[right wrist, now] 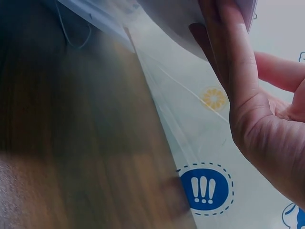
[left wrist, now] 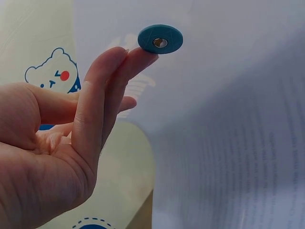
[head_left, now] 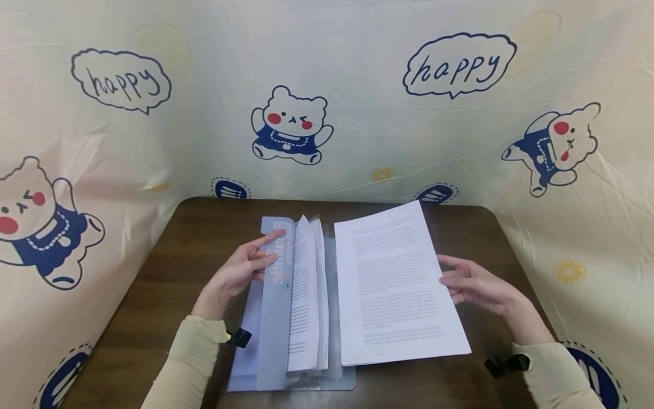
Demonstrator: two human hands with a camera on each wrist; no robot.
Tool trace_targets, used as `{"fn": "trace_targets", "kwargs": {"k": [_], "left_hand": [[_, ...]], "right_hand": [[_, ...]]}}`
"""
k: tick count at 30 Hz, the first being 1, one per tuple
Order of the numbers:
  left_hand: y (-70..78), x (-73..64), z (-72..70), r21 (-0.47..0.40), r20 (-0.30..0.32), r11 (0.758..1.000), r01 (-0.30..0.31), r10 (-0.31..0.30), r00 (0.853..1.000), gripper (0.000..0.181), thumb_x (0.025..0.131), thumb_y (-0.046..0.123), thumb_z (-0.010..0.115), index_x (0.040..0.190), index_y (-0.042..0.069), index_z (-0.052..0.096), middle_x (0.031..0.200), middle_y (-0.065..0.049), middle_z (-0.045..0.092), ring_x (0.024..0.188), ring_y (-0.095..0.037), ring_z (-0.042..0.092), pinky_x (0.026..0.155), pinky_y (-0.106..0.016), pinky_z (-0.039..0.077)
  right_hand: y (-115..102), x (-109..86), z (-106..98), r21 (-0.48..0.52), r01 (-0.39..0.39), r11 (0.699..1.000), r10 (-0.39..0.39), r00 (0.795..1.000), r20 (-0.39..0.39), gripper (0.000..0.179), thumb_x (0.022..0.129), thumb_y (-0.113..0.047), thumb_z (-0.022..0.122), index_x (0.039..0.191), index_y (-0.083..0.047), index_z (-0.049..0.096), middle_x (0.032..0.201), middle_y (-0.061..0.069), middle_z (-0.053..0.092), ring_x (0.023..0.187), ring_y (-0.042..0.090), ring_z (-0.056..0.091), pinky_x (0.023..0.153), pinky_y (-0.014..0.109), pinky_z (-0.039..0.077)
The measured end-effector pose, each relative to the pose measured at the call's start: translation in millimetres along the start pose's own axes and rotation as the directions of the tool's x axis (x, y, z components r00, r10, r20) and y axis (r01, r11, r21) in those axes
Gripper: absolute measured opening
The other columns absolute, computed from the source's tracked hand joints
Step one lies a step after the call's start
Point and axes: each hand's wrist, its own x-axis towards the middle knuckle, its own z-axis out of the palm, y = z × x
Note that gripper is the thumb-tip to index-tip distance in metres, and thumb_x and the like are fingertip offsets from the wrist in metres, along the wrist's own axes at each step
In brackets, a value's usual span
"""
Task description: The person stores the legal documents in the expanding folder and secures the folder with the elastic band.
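A translucent bluish document folder (head_left: 273,346) stands partly open on the table, printed sheets (head_left: 304,301) inside it. My left hand (head_left: 236,274) pinches its left cover flap near the pale lettering. In the left wrist view, a teal round button (left wrist: 148,43) with a metal centre sits at the fingertips of the left hand (left wrist: 71,138). To the right of the folder, my right hand (head_left: 475,287) grips the right edge of a stack of printed paper (head_left: 393,284), tilted over the table. The right wrist view shows that hand (right wrist: 252,105) at the stack's curved underside, fingertips partly cut off.
The brown wooden table (head_left: 163,272) has rounded far corners. A pale cloth (head_left: 368,136) printed with bears and "happy" bubbles hangs behind it and along both sides. Dark bands with small devices are on both wrists.
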Motion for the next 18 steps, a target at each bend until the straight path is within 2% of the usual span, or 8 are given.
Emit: {"fn": "trace_targets", "kwargs": {"k": [9, 15, 18], "left_hand": [[1.1, 0.7, 2.2, 0.023, -0.016, 1.000, 0.011, -0.010, 1.000, 0.068, 0.113, 0.014, 0.061, 0.174, 0.019, 0.032, 0.070, 0.008, 0.067, 0.063, -0.007, 0.065, 0.065, -0.018, 0.058], [0.9, -0.1, 2.7, 0.012, -0.014, 1.000, 0.006, -0.006, 1.000, 0.068, 0.113, 0.014, 0.062, 0.174, 0.018, 0.032, 0.072, 0.008, 0.070, 0.067, -0.008, 0.069, 0.067, -0.018, 0.059], [1.2, -0.6, 2.9, 0.014, -0.018, 1.000, 0.006, -0.006, 1.000, 0.068, 0.113, 0.013, 0.062, 0.174, 0.018, 0.033, 0.071, 0.007, 0.068, 0.065, -0.009, 0.066, 0.066, -0.018, 0.059]], "right_hand": [[14, 8.4, 8, -0.007, -0.032, 0.999, 0.032, 0.999, -0.001, 0.059, 0.115, 0.006, 0.036, 0.168, -0.018, 0.036, 0.147, 0.008, 0.074, 0.124, 0.029, 0.079, 0.102, 0.043, 0.064], [23, 18.2, 12, -0.008, -0.067, 0.998, 0.067, 0.997, -0.032, 0.057, 0.115, 0.004, 0.039, 0.169, -0.015, 0.034, 0.145, 0.007, 0.075, 0.122, 0.027, 0.080, 0.100, 0.041, 0.065], [26, 24.8, 13, -0.011, -0.086, 0.996, 0.086, 0.995, -0.045, 0.058, 0.115, 0.003, 0.040, 0.171, -0.011, 0.030, 0.145, 0.006, 0.076, 0.121, 0.027, 0.080, 0.099, 0.040, 0.065]]}}
